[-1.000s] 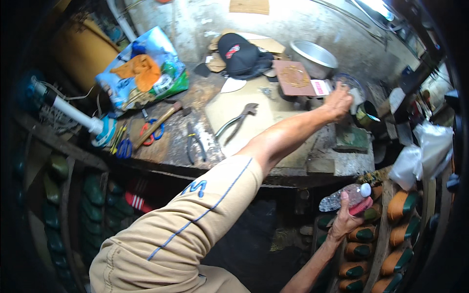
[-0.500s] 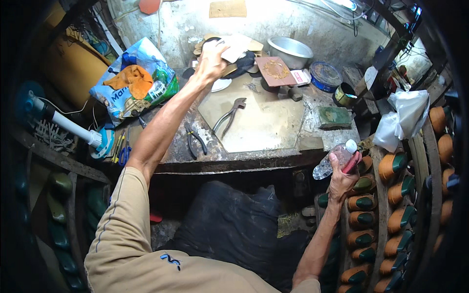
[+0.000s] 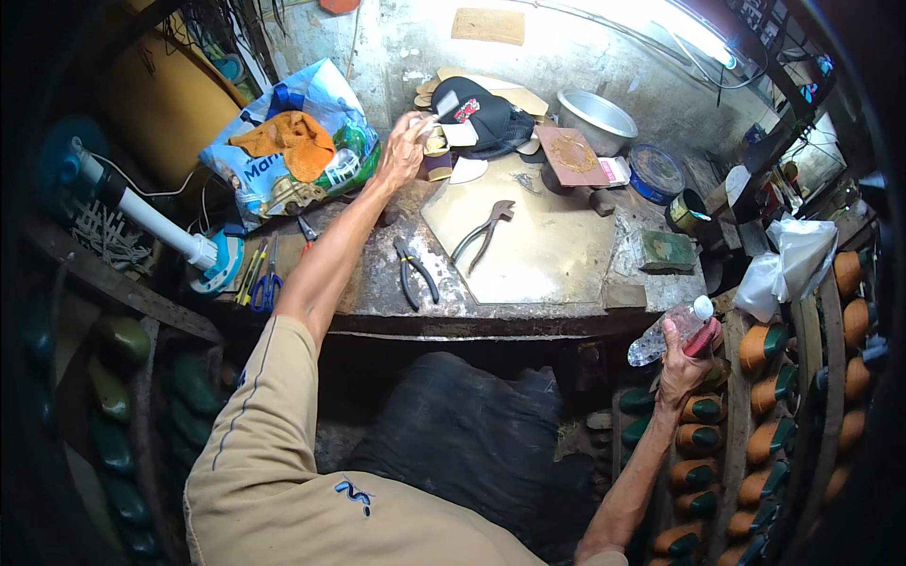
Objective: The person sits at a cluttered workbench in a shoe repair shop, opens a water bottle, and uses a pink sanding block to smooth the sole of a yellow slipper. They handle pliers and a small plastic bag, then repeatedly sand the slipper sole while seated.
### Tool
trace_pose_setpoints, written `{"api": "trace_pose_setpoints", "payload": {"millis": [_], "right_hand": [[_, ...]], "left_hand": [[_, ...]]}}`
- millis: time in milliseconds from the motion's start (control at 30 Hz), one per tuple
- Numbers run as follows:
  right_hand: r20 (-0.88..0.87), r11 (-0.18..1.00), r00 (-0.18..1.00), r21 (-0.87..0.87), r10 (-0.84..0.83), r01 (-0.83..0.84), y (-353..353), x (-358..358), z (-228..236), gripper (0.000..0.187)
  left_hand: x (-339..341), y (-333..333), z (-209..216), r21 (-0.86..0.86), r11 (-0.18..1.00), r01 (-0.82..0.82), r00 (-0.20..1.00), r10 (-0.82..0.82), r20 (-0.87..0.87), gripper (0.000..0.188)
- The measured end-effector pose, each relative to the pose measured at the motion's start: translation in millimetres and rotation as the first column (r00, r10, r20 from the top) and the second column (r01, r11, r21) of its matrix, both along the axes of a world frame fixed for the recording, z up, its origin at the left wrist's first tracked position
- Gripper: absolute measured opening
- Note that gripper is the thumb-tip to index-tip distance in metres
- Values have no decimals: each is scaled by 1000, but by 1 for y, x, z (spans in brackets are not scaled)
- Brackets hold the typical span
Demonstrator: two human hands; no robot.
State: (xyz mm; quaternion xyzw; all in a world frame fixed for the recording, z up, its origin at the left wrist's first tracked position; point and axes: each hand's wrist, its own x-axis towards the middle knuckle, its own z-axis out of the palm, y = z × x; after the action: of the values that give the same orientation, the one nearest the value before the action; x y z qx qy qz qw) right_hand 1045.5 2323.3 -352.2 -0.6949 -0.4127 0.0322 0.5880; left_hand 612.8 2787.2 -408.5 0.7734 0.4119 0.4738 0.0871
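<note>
Along the foot of a stained grey wall [image 3: 406, 38] stands a worn brown table [image 3: 370, 269], its top scuffed and blotched. To its right are wooden racks filled with orange-brown, green-tipped shoe-shaped forms [image 3: 761, 349]. In front of the table, below its edge, lies a rumpled black cloth [image 3: 453, 424].

A pale, angular flat sheet [image 3: 557, 259] covers the middle of the tabletop. At the left rests a glossy blue, white and green plastic bag [image 3: 269, 174] with a crumpled orange cloth [image 3: 300, 151] on it. Toward the back on the right sits a round silvery metal basin [image 3: 596, 124]; left of it is a black cap [image 3: 493, 124] with a red and white emblem, and in front of it a reddish-brown flat board [image 3: 573, 158].

Over the right front of the table's edge, the right hand [image 3: 681, 366] grasps a clear plastic bottle [image 3: 651, 344] with a white cap, tilted, together with a pinkish-red object [image 3: 702, 338]. The left hand [image 3: 404, 151] reaches between bag and black cap, fingers bent, beside a small pale flat piece [image 3: 446, 103]; whether it grips that piece cannot be told.

Metal pliers with a broad head [image 3: 496, 219] lie on the sheet, and smaller black-handled pliers [image 3: 406, 274] lie left of it. A green rectangular block [image 3: 668, 250] sits near the right end.
</note>
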Motion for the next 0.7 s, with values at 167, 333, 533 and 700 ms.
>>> {"api": "trace_pose_setpoints", "payload": {"millis": [167, 333, 533, 700], "right_hand": [[-56, 997, 997, 64, 53, -50, 8, -19, 8, 50], [-53, 998, 996, 8, 70, -70, 9, -35, 24, 43], [-26, 995, 995, -9, 98, -98, 16, -34, 33, 56], [-15, 991, 991, -12, 130, -131, 28, -38, 41, 47]], "left_hand": [[30, -41, 42, 315, 948, -54, 978, 114, -173, 40], [129, -23, 86, 110, 979, 173, 974, -153, -168, 43], [224, -8, 95, 66, 942, 329, 910, -298, -289, 84], [228, -158, 80, -332, 568, 754, 606, -795, 17, 81]]}}
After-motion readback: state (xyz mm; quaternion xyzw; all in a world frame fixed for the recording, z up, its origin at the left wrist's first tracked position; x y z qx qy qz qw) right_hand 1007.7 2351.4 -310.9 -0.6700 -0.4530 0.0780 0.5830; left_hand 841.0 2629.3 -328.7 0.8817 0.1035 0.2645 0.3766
